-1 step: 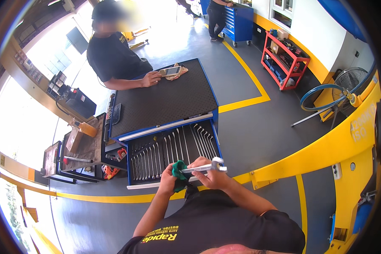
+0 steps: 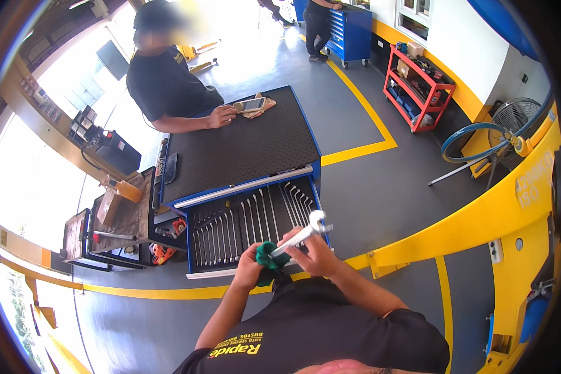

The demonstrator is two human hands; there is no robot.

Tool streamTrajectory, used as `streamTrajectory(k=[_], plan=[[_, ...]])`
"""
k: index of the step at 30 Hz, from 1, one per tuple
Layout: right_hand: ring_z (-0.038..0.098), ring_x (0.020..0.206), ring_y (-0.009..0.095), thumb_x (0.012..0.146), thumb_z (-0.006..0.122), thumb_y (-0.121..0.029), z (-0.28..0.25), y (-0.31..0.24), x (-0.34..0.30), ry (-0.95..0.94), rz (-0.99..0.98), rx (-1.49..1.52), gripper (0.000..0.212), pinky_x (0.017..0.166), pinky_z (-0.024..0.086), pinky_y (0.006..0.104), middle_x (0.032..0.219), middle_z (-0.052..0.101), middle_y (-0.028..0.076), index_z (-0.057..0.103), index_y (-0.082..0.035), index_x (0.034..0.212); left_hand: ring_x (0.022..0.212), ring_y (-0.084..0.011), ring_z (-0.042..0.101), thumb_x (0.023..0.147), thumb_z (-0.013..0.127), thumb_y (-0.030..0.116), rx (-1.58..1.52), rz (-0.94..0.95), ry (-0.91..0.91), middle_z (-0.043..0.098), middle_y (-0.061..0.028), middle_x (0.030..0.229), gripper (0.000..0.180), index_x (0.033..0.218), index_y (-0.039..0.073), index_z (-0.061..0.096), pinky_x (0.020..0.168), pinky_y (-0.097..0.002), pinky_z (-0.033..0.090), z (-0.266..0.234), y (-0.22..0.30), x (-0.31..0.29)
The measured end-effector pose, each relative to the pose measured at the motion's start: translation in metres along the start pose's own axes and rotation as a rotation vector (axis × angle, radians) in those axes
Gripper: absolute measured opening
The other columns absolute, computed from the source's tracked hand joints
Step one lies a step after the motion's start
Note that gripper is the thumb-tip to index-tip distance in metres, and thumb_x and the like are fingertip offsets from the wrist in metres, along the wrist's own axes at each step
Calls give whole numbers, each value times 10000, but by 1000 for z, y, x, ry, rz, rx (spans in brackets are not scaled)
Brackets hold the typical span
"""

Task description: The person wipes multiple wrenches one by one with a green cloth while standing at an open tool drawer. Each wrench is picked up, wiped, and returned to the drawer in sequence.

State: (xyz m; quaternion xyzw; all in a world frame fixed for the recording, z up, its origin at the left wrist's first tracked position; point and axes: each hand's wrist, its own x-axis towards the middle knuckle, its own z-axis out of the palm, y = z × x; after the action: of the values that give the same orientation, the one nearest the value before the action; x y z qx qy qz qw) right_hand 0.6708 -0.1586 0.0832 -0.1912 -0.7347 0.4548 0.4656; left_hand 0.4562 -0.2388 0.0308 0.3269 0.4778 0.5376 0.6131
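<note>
A large combination wrench (image 2: 300,238) slants across in front of my chest, its open jaw up and to the right. My right hand (image 2: 316,255) grips its shaft, fingers closed round it. Bunched around the lower end of the wrench is a green cloth (image 2: 269,257), which my left hand (image 2: 249,267) holds closed; that end is hidden in the cloth. Just beyond my hands, a pulled-out drawer (image 2: 196,272) holds rows of silver wrenches (image 2: 218,238), lined up by size in a dark liner.
Above the drawer is a blue tool cabinet with a black ribbed top (image 2: 243,146). A person (image 2: 171,87) leans there, one hand by a phone (image 2: 249,105) on a rag. A yellow lift arm (image 2: 455,221) crosses at right. A workbench (image 2: 137,215) stands left, a red cart (image 2: 417,90) far right.
The wrench has turned so that its open jaw points higher, and my right hand has tilted with it. My left hand keeps hold of the cloth in nearly the same place.
</note>
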Motion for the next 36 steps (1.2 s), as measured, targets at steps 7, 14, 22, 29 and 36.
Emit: streamTrajectory(k=[7, 14, 22, 29, 36], plan=[[659, 825, 124, 990, 572, -88, -6, 23, 24, -58, 412, 256, 248, 743, 529, 267, 915, 657, 75, 511, -6, 1217, 713, -267, 635, 758, 702, 45, 958, 182, -190, 606, -163, 798, 284, 1014, -20, 595, 682, -378, 492, 48, 48, 1], [680, 741, 171, 929, 706, -207, 21, 13, 27, -11, 72, 25, 287, 660, 519, 292, 865, 681, 84, 575, -20, 1103, 840, -95, 654, 920, 687, 53, 74, 38, 126, 680, -25, 921, 186, 1087, 22, 610, 751, -252, 551, -7, 10, -13], [664, 715, 246, 785, 814, -168, 65, 6, 33, -235, -585, -99, 368, 622, 533, 356, 933, 653, 59, 558, -134, 1047, 950, -150, 668, 951, 637, 82, -348, 62, 179, 679, -48, 1059, 227, 1175, 54, 610, 846, -311, 565, -24, 20, -41], [616, 764, 121, 1008, 478, -62, 59, -3, 47, -108, 422, 497, 175, 723, 523, 273, 870, 623, 88, 500, -3, 1171, 860, -113, 599, 814, 649, 29, 591, 115, -178, 659, -30, 907, 376, 1184, -7, 593, 788, -282, 500, 15, 69, -51], [587, 684, 85, 1041, 505, -171, 42, 24, 46, -66, 560, 578, 194, 615, 453, 221, 855, 650, 66, 504, -47, 1189, 940, -99, 572, 932, 642, 98, 275, 146, -167, 663, -28, 1011, 279, 1185, -13, 607, 865, -285, 488, -2, 46, -43]])
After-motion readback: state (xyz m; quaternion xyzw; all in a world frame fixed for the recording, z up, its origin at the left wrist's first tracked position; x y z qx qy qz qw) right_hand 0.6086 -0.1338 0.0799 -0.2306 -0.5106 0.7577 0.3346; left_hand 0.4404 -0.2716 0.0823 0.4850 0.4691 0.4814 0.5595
